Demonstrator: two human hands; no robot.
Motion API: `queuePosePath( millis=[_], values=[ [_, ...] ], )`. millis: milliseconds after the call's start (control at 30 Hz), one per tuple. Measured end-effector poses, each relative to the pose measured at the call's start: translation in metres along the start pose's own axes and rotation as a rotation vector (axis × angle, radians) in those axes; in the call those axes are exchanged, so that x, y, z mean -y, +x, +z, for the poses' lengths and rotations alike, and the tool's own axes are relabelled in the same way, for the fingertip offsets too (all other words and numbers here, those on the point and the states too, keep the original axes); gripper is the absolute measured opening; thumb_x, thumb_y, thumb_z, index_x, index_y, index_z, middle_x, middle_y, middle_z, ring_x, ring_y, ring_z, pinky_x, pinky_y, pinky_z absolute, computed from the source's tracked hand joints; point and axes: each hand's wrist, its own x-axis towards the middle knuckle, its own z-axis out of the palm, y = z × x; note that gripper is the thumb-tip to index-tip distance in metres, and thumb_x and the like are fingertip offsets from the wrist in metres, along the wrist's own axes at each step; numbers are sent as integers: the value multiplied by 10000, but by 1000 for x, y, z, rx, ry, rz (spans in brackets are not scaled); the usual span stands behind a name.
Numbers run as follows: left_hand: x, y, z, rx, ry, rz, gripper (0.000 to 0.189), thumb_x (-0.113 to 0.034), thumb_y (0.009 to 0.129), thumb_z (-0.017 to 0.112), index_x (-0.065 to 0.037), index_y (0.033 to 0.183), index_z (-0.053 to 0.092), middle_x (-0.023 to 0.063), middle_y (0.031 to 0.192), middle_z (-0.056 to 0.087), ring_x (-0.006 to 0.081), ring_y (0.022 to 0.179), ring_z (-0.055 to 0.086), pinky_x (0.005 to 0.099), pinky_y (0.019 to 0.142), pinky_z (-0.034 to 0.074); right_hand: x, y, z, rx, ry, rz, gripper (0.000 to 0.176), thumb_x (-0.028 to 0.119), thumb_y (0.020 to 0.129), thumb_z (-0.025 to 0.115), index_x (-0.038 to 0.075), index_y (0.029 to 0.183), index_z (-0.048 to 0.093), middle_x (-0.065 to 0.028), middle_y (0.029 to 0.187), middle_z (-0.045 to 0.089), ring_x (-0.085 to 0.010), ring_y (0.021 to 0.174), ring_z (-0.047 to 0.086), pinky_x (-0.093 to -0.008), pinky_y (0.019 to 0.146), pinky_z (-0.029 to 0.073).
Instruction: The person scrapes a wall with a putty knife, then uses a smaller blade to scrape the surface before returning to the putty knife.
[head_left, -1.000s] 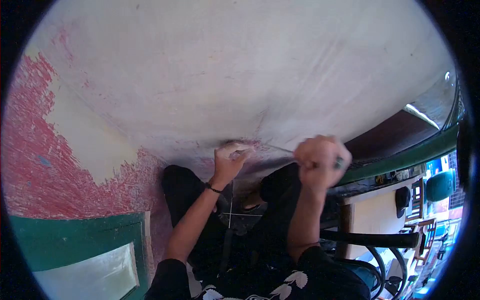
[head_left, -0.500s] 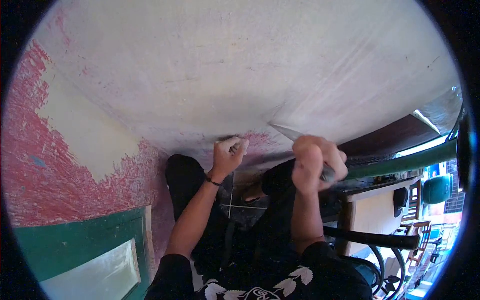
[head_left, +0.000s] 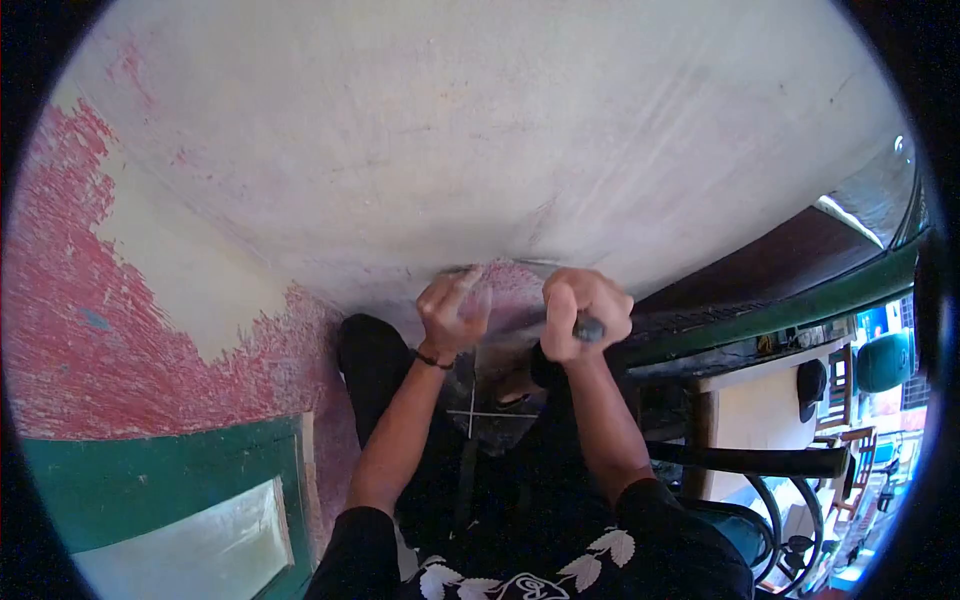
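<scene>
Head view: looks steeply down along the person's own arms to a wall close in front.
Shirt: a dark shirt with a white leaf print (head_left: 560, 570) fills the bottom edge, nearest the camera.
Arms: both forearms are bare and run up and inward, so the two hands meet side by side.
Wristband: a thin dark wristband (head_left: 428, 358) sits on the left wrist.
Right hand (head_left: 585, 312): closed in a full fist round the dark handle of a tool (head_left: 591, 328); the whole-hand wrap looks chosen for a firm, pushing hold.
Tool position: the handle sticks out of the right fist; its front end points left, toward the wall and the left hand, and is mostly hidden.
Left hand (head_left: 452, 312): fingers bent, tips against the wall just beside the tool's front end, seemingly to steady it; whether it pinches anything cannot be told.
Wall (head_left: 450, 130): pale and rubbed, with a pinkish patch right where the hands meet.
Red paint (head_left: 70, 330): rough, flaked, to the left, round a cream patch (head_left: 190, 280).
Green frame (head_left: 150, 470): lower left, holding a pale pane (head_left: 190, 545).
Legs: dark trousers (head_left: 380, 370) show below the hands.
Far right: a green rail (head_left: 800, 310), a dark chair (head_left: 750, 460) and furniture beyond, well apart from the hands.
</scene>
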Motion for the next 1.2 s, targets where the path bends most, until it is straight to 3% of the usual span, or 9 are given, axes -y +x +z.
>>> queuePosePath(
  millis=[100, 233, 333, 433, 667, 800, 1033, 1133, 1200],
  values=[
    [-5, 8, -5, -24, 208, 89, 370, -229, 807, 724, -114, 1158, 719, 170, 1154, 657, 360, 1093, 595, 460, 960, 455, 9, 0, -1, -92, 317, 39, 229, 12, 781, 614, 15, 579, 506, -101, 536, 575, -212, 455, 586, -327, 503, 508],
    [-6, -9, -6, -106, 367, 144, 531, -344, 818, 718, -206, 1325, 643, 254, 1467, 423, 467, 1397, 317, 601, 1148, 230, 8, 11, 0, -44, 168, -65, 239, 8, 797, 597, 23, 589, 480, -84, 524, 556, -199, 424, 550, -315, 465, 491],
    [1, -10, -6, -10, 429, 84, 681, -380, 849, 692, -209, 1472, 480, 323, 1552, 226, 525, 1443, 200, 679, 1142, 167, 8, 15, -2, -69, 223, -80, 238, 12, 802, 597, 26, 596, 479, -82, 532, 561, -197, 420, 544, -316, 462, 490],
    [10, -14, 0, 33, 486, 51, 712, -397, 854, 689, -213, 1496, 441, 323, 1566, 193, 538, 1452, 163, 688, 1146, 151, 12, 18, -2, -70, 249, -64, 229, 7, 795, 607, 25, 601, 489, -90, 537, 569, -199, 437, 563, -316, 481, 499],
    [10, -22, 13, -29, 457, 34, 661, -374, 862, 672, -234, 1479, 480, 289, 1577, 200, 502, 1474, 127, 701, 1141, 146, 4, 19, -5, 46, 13, -36, 228, -4, 779, 628, 6, 580, 516, -118, 560, 595, -231, 462, 591, -325, 485, 478],
    [14, -13, 11, -21, 462, 44, 637, -356, 864, 668, -253, 1469, 495, 280, 1574, 211, 495, 1475, 130, 698, 1145, 133, 15, 21, -11, -65, 190, -83, 261, 18, 801, 639, 21, 580, 501, -109, 536, 567, -226, 449, 581, -311, 469, 470],
    [17, 3, -3, 54, 500, 162, 592, -324, 870, 655, -324, 1447, 521, 240, 1582, 232, 436, 1492, 142, 694, 1152, 112, 7, 29, -12, -9, 149, -100, 308, 51, 874, 605, 2, 597, 481, -92, 515, 561, -165, 439, 544, -303, 457, 480],
    [30, -4, -13, 89, 588, 213, 582, -314, 858, 671, -310, 1427, 545, 258, 1576, 239, 471, 1484, 149, 688, 1155, 122, 9, 34, -9, 2, 107, -182, 318, 36, 886, 597, 5, 596, 474, -88, 510, 553, -149, 435, 525, -289, 447, 455],
    [27, -10, -9, 62, 571, 171, 575, -309, 866, 663, -304, 1429, 543, 265, 1577, 233, 480, 1482, 150, 687, 1156, 118, 9, 35, -13, 37, 55, -73, 283, 19, 834, 633, 24, 591, 487, -105, 533, 569, -200, 443, 560, -303, 462, 458]
  ],
)
